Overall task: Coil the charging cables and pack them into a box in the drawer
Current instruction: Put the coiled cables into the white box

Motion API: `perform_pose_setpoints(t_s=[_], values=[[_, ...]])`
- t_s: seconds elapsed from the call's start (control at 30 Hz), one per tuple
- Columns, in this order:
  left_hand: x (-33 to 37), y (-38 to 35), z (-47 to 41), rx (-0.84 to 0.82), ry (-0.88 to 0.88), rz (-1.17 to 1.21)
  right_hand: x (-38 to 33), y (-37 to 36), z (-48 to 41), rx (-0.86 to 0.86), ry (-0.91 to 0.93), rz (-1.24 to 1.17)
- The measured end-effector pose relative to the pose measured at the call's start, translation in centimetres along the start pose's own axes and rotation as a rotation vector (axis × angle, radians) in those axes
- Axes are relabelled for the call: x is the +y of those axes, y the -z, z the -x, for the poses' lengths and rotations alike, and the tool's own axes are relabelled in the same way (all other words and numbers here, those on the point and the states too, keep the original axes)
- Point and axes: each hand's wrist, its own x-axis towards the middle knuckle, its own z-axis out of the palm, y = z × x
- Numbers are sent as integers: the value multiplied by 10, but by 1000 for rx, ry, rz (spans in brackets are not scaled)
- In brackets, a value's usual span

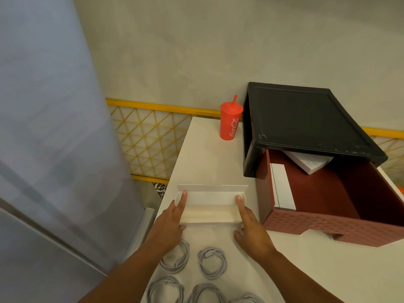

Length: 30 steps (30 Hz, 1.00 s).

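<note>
Long white cardboard box (209, 212), open, with its hinged lid flap (213, 189) folded back toward the far edge, lies flat on the white tabletop (207, 154) close to the left edge. It holds nothing.

Left hand (172, 217) and right hand (251, 228) bracket its two short ends. The fingers (183, 197) are straight, not curled, and press against the end walls, the right-hand fingers (240, 202) the same. Likely this steadies and squares the box so the coils can drop in.

Five coiled grey charging cables (212, 262) lie along the near edge, just behind the hands. They are already wound, none boxed yet, and all within easy reach for loading.

Maroon woven-pattern plastic drawer (328, 224) is pulled out of its black plastic housing (310, 119) on the right side of the tabletop, left open probably to take the filled box. Two white boxes (283, 186) already sit inside, one along the left wall, one tilted at the back.

Red plastic cup with lid and straw (231, 121) stands near the far edge. White script reads "Coca-Cola". No other writing legible.
</note>
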Motion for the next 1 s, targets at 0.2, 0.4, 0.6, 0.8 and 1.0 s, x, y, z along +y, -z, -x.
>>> perform_pose_setpoints(t_s=[0.2,0.4,0.6,0.8,1.0], values=[[1,0,1,23,-33,3,3,-20,17,69,-87,-68],[0,0,4,47,-59,7,1,-28,29,142,-166,-66],[2,1,4,53,-56,3,-12,-25,31,62,11,56],[3,1,6,62,-56,4,-15,-37,26,-238,-66,293],[3,1,9,76,-70,-7,-22,-38,19,-253,-205,137]])
